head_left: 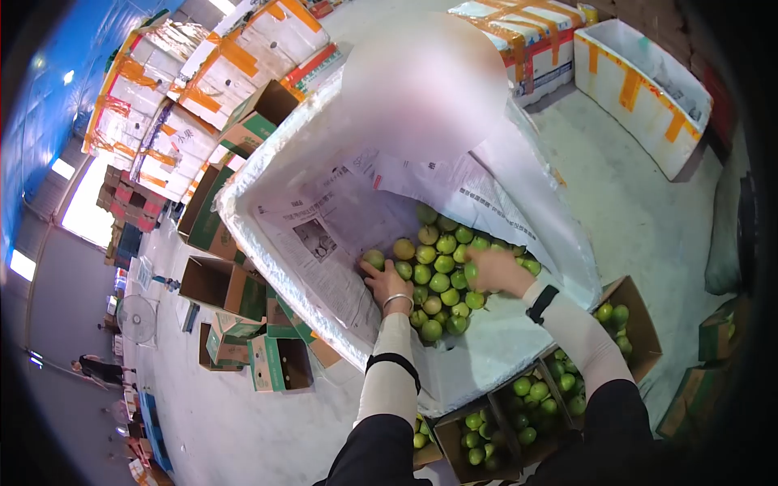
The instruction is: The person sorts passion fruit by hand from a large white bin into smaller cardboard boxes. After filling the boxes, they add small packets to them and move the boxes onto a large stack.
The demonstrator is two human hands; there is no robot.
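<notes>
Inside a large white foam box (284, 150), green round fruits (439, 283) lie in a pile on newspaper (324, 275). At the pile's left edge, my left hand (387, 285) has its fingers spread around a green fruit (374, 259), with another fruit by its right side. Over the right part of the pile is my right hand (496, 272), blurred, with a green fruit by its fingertips; its exact grip is hidden. A sheet of newspaper (454, 190) covers the far side of the pile.
Cardboard boxes with green fruits (531, 389) stand against the foam box's near side. Open cardboard boxes (279, 364) lie on the floor at left. Taped foam boxes (243, 61) are stacked behind, and an open one (640, 89) stands at upper right. A person (101, 370) is far left.
</notes>
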